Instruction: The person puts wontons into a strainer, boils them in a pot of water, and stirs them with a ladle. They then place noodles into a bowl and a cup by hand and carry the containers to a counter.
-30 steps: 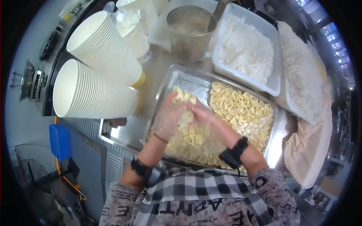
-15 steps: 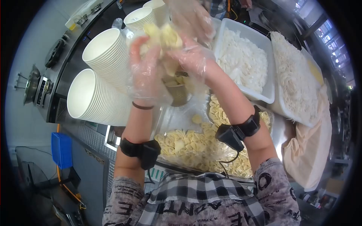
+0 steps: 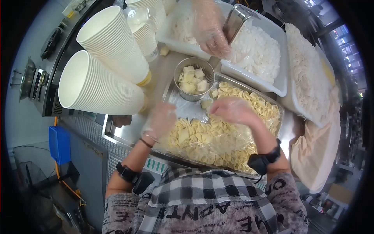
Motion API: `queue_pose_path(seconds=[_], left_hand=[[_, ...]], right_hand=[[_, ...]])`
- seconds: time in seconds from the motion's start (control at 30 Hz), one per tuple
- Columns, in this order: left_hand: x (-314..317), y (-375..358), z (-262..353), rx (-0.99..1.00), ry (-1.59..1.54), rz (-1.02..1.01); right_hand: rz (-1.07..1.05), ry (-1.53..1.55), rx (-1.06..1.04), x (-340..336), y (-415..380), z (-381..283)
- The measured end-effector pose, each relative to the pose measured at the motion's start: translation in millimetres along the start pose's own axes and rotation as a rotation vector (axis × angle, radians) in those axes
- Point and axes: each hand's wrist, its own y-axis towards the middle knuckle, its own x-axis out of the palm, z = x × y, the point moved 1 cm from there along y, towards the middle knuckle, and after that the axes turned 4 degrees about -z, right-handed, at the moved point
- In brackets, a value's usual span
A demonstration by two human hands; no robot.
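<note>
My left hand (image 3: 160, 121), in a clear plastic glove, is smeared by motion over the left edge of the metal tray (image 3: 111, 134). Its fingers cannot be made out. Also gloved, my right hand (image 3: 232, 110) has curled fingers low over the tray, close beside a single pale dumpling (image 3: 206, 103); whatever is between the fingertips is hidden. Folded yellowish dumplings (image 3: 194, 134) cover much of the tray, partly under clear film. A mesh strainer basket (image 3: 194, 78) stands at the tray's far end with several dumplings in it. Another person's gloved hand (image 3: 212, 33) is at its metal handle (image 3: 235, 24).
Tall stacks of white paper cups (image 3: 117, 43) lean at the left. Beyond the tray are white tubs (image 3: 282, 74) of white noodles (image 3: 257, 52). A tray of thin noodles (image 3: 307, 74) and a beige cloth (image 3: 319, 152) lie at the right. One stray dumpling (image 3: 164, 50) lies near the cups.
Both my hands have come down and apart from above the strainer, where they held dumplings. The dumplings now sit in the basket. The other person's hand is at the handle.
</note>
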Motion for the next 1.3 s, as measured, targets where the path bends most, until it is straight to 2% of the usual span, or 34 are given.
queue_pose_path(seconds=[0.03, 0.1, 0.13, 0.2, 0.23, 0.3, 0.4, 0.53, 0.6, 0.63, 0.67, 0.7, 0.73, 0.77, 0.83, 0.87, 0.9, 0.93, 0.97, 1.0, 1.03, 1.07, 1.1, 1.13, 1.2, 1.3], left_hand=[[18, -3, -7, -0.009, -0.001, -0.008], [47, -5, -8, 0.131, 0.396, 0.135], [55, -6, -9, 0.131, 0.395, 0.127], [69, 0, -13, -0.045, 0.449, -0.14], [55, 0, -1, -0.044, 0.447, -0.141], [33, -8, 17, -0.194, 0.288, -0.547], [46, -13, 3, -0.134, 0.268, -0.639], [59, -18, -10, -0.173, 0.286, -0.568], [64, -18, -34, -0.159, -0.078, -0.507], [48, -14, -19, -0.165, -0.081, -0.511], [30, -12, -6, -0.256, -0.064, -0.592], [21, -12, 4, -0.347, -0.051, -0.673], [29, -15, -2, -0.352, -0.058, -0.68], [39, -18, -14, -0.384, -0.147, -0.637], [40, -22, -23, -0.413, -0.235, -0.589], [38, -23, -27, -0.216, -0.311, -0.58], [35, -27, -24, -0.022, -0.384, -0.572], [36, -31, -21, -0.024, -0.385, -0.574], [39, -37, -17, -0.38, -0.973, -0.535], [43, -42, -12, -0.747, -1.555, -0.443], [54, -46, -15, -0.75, -1.559, -0.442], [67, -49, -23, -0.311, -1.142, -0.342], [73, -46, -23, 0.106, -0.698, -0.226], [71, -40, -15, 0.11, -0.697, -0.221], [70, -27, 5, -0.41, -1.898, -0.347], [75, -23, 8, -0.497, -1.998, -0.29]], right_hand=[[-0.037, -0.131, -0.04, 30, 3, 24], [-0.113, -0.424, 0.251, 58, 38, 15], [-0.117, -0.419, 0.256, 65, 45, 15], [-0.445, -0.523, 0.411, 72, 52, 19], [-0.446, -0.523, 0.413, 69, 48, 13], [-0.587, -0.431, 0.264, 72, 33, -3], [-0.613, -0.481, 0.227, 95, 33, -2], [-0.629, -0.404, 0.2, 98, 35, -2], [-0.491, -0.27, 0.078, 94, 30, 2], [-0.56, -0.296, 0.232, 83, 37, -1], [-0.63, -0.317, 0.388, 69, 46, -3], [-0.614, -0.456, 0.377, 52, 51, -4], [-0.597, -0.596, 0.364, 40, 50, -1], [-0.602, -0.591, 0.367, 42, 45, 9], [-0.251, -0.526, 0.338, 44, 41, 21], [-0.249, -0.531, 0.335, 47, 43, 27], [-0.433, -0.393, 0.375, 52, 44, 23], [-0.613, -0.249, 0.414, 55, 44, 19], [-0.614, -0.25, 0.413, 51, 42, 16], [-0.638, 0.169, 0.474, 46, 38, 14], [-0.646, 0.595, 0.525, 44, 33, 13], [-0.649, 0.595, 0.526, 52, 29, 21], [-0.61, 0.816, 0.6, 68, 28, 37], [-0.565, 1.039, 0.672, 82, 28, 50], [-0.526, 1.032, 0.611, 97, 35, 51], [-0.508, 1.113, 0.523, 93, 31, 26]])
